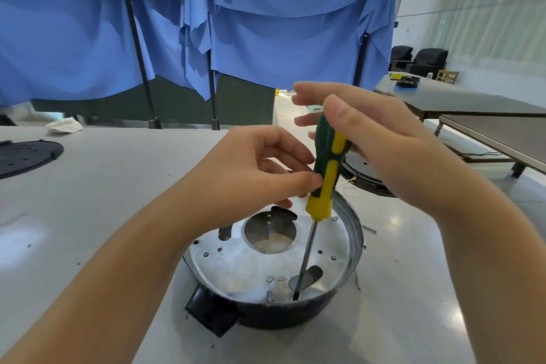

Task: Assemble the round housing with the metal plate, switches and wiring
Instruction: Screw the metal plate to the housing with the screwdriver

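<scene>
Sitting inside the round housing (274, 316), the metal plate (251, 266) is being fastened: the left hand (260, 168) is pinching the screwdriver (323, 177) handle, the right hand (366, 139) is resting open-fingered against it. No switches or wiring are showing in the housing.

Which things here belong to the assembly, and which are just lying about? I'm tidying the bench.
In use:
round housing
metal plate
screwdriver, pinched by the left hand, right hand at its top

Lying about:
black disc
white cloth
second round unit
</scene>
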Tool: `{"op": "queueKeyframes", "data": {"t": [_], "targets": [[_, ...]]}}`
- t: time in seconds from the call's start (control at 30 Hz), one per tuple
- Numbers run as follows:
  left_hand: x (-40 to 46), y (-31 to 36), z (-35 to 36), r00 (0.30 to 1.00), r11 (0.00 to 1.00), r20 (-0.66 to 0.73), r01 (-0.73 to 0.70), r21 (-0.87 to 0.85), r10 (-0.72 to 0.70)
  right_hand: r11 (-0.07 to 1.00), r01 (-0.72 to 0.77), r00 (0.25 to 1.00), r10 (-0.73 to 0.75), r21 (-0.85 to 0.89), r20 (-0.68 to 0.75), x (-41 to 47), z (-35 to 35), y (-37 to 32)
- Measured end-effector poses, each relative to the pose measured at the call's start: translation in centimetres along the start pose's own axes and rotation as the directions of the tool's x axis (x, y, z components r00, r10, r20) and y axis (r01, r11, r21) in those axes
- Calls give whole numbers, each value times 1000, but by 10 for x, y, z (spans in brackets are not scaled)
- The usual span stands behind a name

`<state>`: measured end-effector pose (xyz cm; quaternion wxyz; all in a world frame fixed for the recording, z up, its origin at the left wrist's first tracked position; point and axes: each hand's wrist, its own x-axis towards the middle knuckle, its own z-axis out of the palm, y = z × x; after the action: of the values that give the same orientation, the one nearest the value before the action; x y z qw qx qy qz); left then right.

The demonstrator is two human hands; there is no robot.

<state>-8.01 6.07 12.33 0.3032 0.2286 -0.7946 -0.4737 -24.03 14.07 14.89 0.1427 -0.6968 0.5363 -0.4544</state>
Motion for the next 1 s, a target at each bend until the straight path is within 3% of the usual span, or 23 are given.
{"op": "queueKeyframes", "data": {"t": [0.13, 0.3, 0.43, 0.63, 0.87, 1.0], "targets": [[-2, 3, 6, 999, 999, -13, 35, 26, -34, 987, -43, 998, 37, 152, 47, 0, 0, 1], [-6, 8, 17, 991, 995, -128, -25, 92, 37, 975, -18, 997, 1, 223, 77, 3, 3, 2], [-6, 7, 11, 998, 999, -58, 15, 48, -12, 931, -29, 993, -15, 364, 116, 3, -5, 4], [-6, 9, 2, 992, 998, 115, 55, -3, -55, 986, 88, 995, -94, 143, 41, -2, -8, 0], [-7, 14, 8, 993, 990, -114, -20, 142, 36, 988, 105, 975, -125, -115, -182, 4, 8, 0], [-7, 13, 6, 993, 991, -115, -3, 136, 19, 987, 83, 979, -107, -141, -173, 5, 11, -1]]}}
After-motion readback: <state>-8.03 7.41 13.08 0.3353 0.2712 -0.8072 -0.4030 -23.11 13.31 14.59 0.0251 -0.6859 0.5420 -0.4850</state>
